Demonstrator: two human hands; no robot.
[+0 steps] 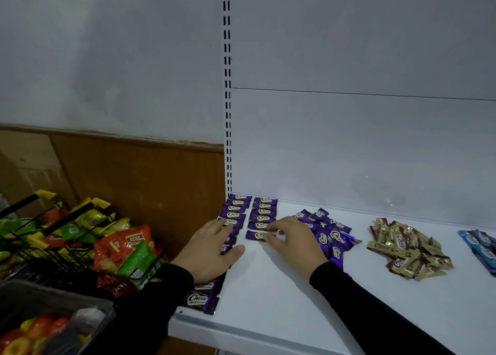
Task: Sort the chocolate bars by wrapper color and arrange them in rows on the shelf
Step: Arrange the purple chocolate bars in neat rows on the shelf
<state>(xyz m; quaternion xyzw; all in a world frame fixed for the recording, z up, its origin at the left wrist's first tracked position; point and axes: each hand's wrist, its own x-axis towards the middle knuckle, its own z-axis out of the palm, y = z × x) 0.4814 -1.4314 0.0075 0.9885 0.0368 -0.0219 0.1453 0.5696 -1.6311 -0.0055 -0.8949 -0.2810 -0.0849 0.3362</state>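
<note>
Laying purple bars into two rows at the shelf's [268,295] back-left corner, the person works with both hands low over the wrappers. The right hand [291,240] pinches the nearest bar [256,235] of the second row [263,215] by its right end, fingertips curled on the crimped edge. The left hand [214,247] lies flat, fingers straight, pressing on the first row [234,212], which runs under the palm toward the shelf's front edge. A loose purple heap [326,234] sits just right of the right hand; a gold heap [405,250] and some blue bars [480,244] lie farther right, unsorted into rows. These bars look light and small, with slick crinkly film that probably slides easily on the smooth shelf. Pinching a sealed end, or nudging flat, seems safest; squeezing the middle might snap the chocolate.
</note>
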